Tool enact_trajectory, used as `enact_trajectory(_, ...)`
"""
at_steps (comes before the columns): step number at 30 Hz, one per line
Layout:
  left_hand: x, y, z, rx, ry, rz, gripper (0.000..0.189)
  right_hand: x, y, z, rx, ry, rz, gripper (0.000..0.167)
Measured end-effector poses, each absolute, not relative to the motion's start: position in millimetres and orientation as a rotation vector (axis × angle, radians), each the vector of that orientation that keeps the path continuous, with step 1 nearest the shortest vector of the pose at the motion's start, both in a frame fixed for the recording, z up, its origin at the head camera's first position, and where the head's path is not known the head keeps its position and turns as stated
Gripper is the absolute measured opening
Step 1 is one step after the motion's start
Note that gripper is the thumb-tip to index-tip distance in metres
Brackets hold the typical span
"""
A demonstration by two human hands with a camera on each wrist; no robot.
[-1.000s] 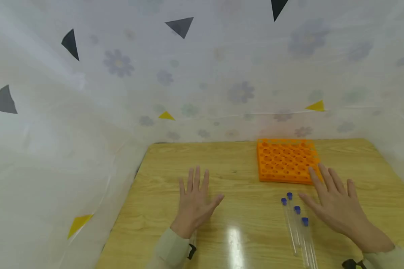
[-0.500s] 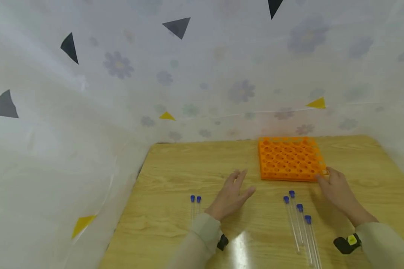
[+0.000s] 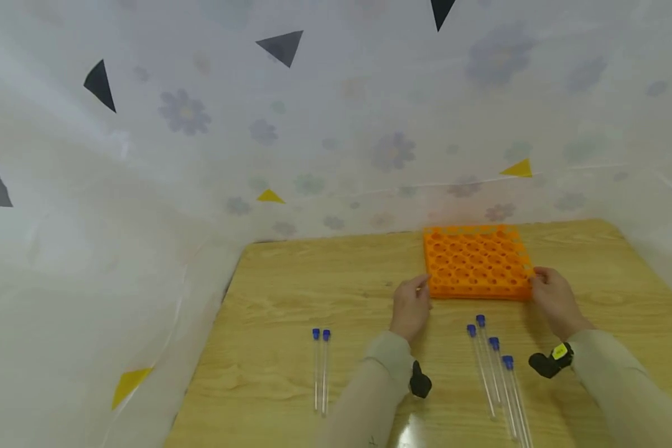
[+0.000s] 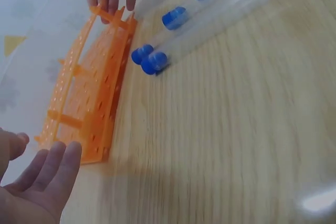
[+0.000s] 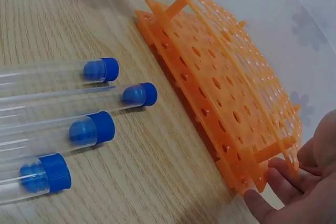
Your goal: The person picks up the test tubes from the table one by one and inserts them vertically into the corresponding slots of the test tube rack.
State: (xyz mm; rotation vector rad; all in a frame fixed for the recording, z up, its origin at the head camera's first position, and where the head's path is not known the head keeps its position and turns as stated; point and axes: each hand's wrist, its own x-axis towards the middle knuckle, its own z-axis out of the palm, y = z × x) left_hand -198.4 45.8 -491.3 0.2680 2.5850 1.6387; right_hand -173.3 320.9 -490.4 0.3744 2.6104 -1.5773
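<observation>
An orange test tube rack (image 3: 478, 264) with rows of round holes lies at the back right of the table. My left hand (image 3: 411, 308) is at its left end; in the left wrist view its fingers (image 4: 65, 169) reach out fairly straight, thumb apart, close to the rack's end. At the other end my right hand (image 3: 554, 302) holds the rack, fingers (image 5: 286, 182) curled at its corner in the right wrist view. Several clear test tubes (image 5: 52, 129) with blue caps lie in front of the rack, between my forearms.
Two more blue-capped tubes (image 3: 320, 373) lie side by side left of my left forearm. The wooden table (image 3: 269, 286) ends at a pale flowered sheet (image 3: 325, 137) behind the rack, and the sheet also rises along the left side.
My left hand has moved right from over the two tubes to the rack's left end. My right hand has drawn in from spread fingers to hold the right end.
</observation>
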Motion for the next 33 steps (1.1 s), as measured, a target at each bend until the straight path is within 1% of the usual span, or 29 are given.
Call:
enact_trajectory(5,-206,64,-493,0.164,2.631,1.688,0.028,-177,326,-497,0.4,2.593,-1.582,0.056)
enact_trajectory(9,-208,71,-492,0.133,2.642,1.687,0.027,-179,327,-500,0.392,2.614,-1.556,0.056)
enact_trajectory(12,-208,74,-495,0.14,2.743,1.595,0.027,-179,326,-501,0.382,2.653,-1.527,0.055)
enact_trajectory(16,-214,76,-501,0.189,2.94,1.353,0.025,-179,323,-501,0.372,2.705,-1.468,0.053)
enact_trajectory(20,-224,78,-505,0.317,3.11,1.054,0.021,-180,323,-501,0.396,2.735,-1.425,0.053)
enact_trajectory(23,-229,80,-508,0.47,3.249,0.719,0.023,-180,325,-501,0.418,2.764,-1.385,0.054)
enact_trajectory(27,-228,81,-509,0.685,3.382,0.248,0.027,-178,328,-503,0.421,2.795,-1.337,0.054)
enact_trajectory(30,-226,79,-508,0.786,3.401,0.029,0.027,-175,328,-503,0.418,2.807,-1.307,0.053)
enact_trajectory(33,-225,76,-507,0.826,3.389,-0.072,0.027,-175,325,-503,0.418,2.814,-1.292,0.052)
